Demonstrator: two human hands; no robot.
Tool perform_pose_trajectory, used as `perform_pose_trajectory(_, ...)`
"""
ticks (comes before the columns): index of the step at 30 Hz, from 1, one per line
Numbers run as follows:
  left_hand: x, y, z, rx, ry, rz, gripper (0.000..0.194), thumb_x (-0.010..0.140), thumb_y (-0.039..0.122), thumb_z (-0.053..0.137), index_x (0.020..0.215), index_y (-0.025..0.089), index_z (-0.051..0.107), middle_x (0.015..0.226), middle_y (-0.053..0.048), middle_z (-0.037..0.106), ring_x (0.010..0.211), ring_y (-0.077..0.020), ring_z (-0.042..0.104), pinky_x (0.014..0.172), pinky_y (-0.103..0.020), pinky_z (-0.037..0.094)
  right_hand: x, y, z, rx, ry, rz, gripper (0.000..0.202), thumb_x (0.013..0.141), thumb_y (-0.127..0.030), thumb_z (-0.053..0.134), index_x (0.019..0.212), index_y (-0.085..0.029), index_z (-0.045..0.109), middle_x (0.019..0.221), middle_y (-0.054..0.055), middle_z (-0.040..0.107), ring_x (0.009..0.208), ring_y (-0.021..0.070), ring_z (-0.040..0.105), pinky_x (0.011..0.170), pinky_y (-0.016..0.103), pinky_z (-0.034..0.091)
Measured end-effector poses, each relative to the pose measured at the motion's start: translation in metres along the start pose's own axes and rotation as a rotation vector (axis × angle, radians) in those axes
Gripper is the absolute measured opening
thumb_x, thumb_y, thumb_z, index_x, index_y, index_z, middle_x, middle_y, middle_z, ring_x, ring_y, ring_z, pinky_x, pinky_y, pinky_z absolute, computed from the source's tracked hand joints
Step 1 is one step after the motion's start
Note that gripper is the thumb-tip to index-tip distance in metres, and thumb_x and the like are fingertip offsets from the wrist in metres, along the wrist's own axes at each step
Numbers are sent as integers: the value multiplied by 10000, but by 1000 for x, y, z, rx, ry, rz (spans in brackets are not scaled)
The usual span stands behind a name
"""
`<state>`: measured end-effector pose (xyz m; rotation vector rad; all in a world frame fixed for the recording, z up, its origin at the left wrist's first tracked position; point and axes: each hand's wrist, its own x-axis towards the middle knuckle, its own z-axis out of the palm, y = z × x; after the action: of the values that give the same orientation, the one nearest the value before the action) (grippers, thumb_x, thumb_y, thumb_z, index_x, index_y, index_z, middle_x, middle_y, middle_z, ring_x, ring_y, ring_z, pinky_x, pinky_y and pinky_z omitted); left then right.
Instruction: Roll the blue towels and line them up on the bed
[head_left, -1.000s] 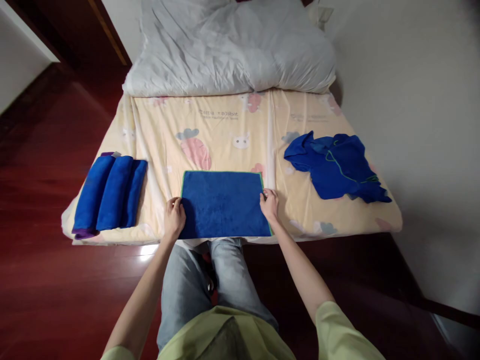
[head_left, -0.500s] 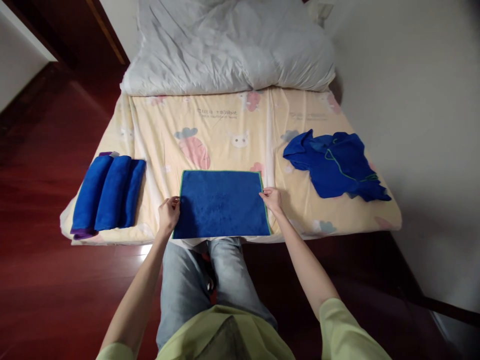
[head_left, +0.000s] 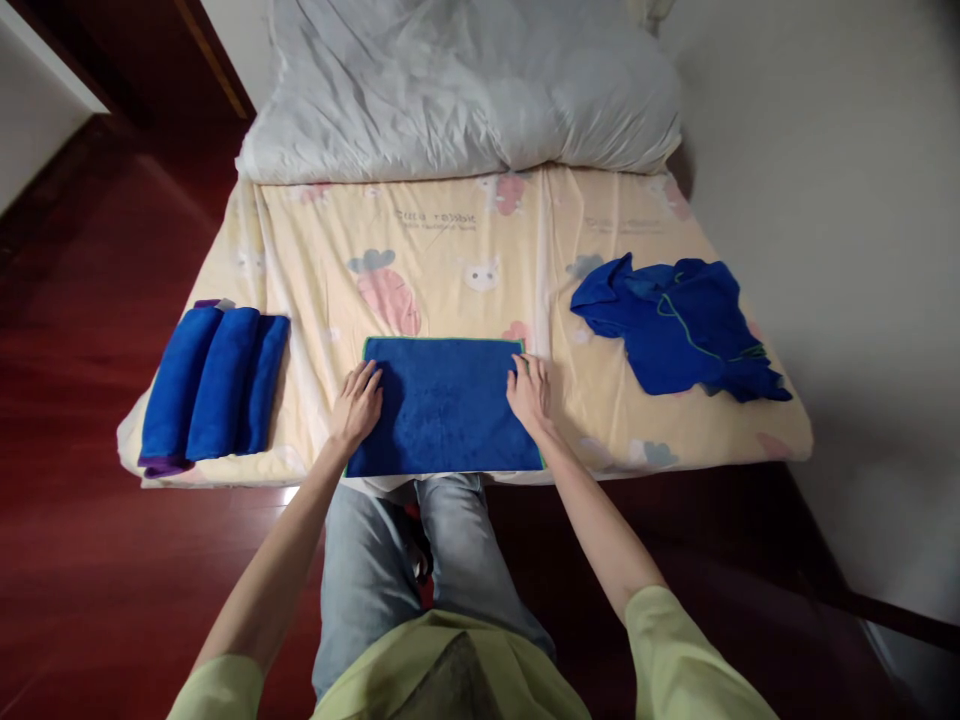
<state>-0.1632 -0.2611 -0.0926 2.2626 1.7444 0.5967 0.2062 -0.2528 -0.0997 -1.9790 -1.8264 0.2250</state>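
The blue cloth [head_left: 450, 410] is laid flat under the left hand [head_left: 358, 405] and right hand [head_left: 531, 395], fingers loosely spread. Blue rolls [head_left: 223, 385] are already formed; the crumpled pile [head_left: 660, 345] is not yet spread.

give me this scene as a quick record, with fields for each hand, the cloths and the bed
left hand: on left edge of flat blue cloth
right hand: on its right edge
flat cloth: spread smooth, green trim
left side: rolled blue cloths
right side: crumpled blue cloth pile
bed: cream patterned sheet
far end: grey bedding
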Motion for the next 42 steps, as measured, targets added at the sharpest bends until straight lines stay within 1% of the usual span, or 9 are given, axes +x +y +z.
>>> perform_pose_trajectory(7, 56, -18, 28, 3, -46, -59, 735, 1016, 523, 341, 1576, 53, 403, 1690, -188, 295, 1595, -345, 216, 1301, -548, 168, 18, 8, 30, -40, -77, -81, 619, 1066, -451, 321, 1579, -118, 418, 1673, 160, 356, 1581, 295, 252, 1279, 535, 236)
perform_pose_trajectory(12, 61, -32, 34, -12, -13, -66, 763, 1026, 550, 316, 1613, 63, 339, 1699, -171, 279, 1596, -333, 214, 1311, -541, 124, 19, 17, 35, -69, -59, -94, 637, 1076, -461, 304, 1615, -127, 366, 1702, 138, 302, 1600, 272, 217, 1298, 512, 201)
perform_pose_trajectory(16, 58, -17, 28, -24, 1, -89, 744, 1027, 519, 329, 1613, 60, 339, 1704, -170, 265, 1609, -353, 146, 1310, -584, 74, 23, 9, 29, -76, -115, -60, 635, 1071, -431, 330, 1622, -116, 343, 1715, 145, 266, 1607, 273, 203, 1305, 524, 181)
perform_pose_trajectory(22, -8, 28, 13, -33, -7, -27, 669, 1046, 465, 336, 1626, 134, 340, 1738, -106, 175, 1625, -314, 69, 1324, -562, 93, -21, -22, 8, -50, -128, -171, 653, 1080, -422, 323, 1661, -135, 245, 1738, 123, 189, 1631, 266, 99, 1324, 549, 102)
perform_pose_trajectory(26, -53, 31, 21, -44, -34, -17, 640, 1048, 439, 360, 1622, 156, 359, 1721, -100, 243, 1613, -296, 163, 1322, -533, 145, -64, -25, 8, -60, -195, -224, 653, 1087, -434, 320, 1668, -149, 230, 1739, 110, 180, 1630, 257, 112, 1328, 532, 112)
perform_pose_trajectory(32, -57, 16, 34, -77, 26, -30, 595, 1042, 413, 391, 1585, 176, 433, 1685, -97, 335, 1587, -290, 262, 1316, -528, 191, -74, -14, 20, -30, -175, -226, 634, 1090, -436, 327, 1660, -165, 267, 1734, 97, 202, 1624, 251, 147, 1330, 525, 107)
perform_pose_trajectory(37, -57, 23, 25, -163, 79, -18, 545, 1024, 394, 427, 1516, 177, 513, 1673, -120, 358, 1575, -324, 287, 1301, -571, 224, -60, -17, 14, 105, -190, -180, 626, 1065, -445, 392, 1622, -162, 364, 1710, 118, 273, 1610, 284, 206, 1318, 564, 150)
perform_pose_trajectory(39, -80, 34, 15, -199, 108, 5, 515, 1023, 361, 431, 1496, 180, 524, 1682, -123, 340, 1586, -319, 260, 1298, -568, 245, -70, -27, 5, 207, -143, -121, 621, 1058, -446, 395, 1610, -161, 385, 1699, 131, 303, 1606, 292, 222, 1306, 583, 192)
perform_pose_trajectory(42, -154, 52, 2, -245, 151, -29, 493, 1020, 303, 441, 1501, 215, 501, 1672, -115, 361, 1570, -287, 308, 1279, -526, 320, -128, -50, -5, 370, 26, -76, 584, 1070, -417, 362, 1603, -181, 398, 1679, 114, 356, 1601, 257, 244, 1308, 551, 232)
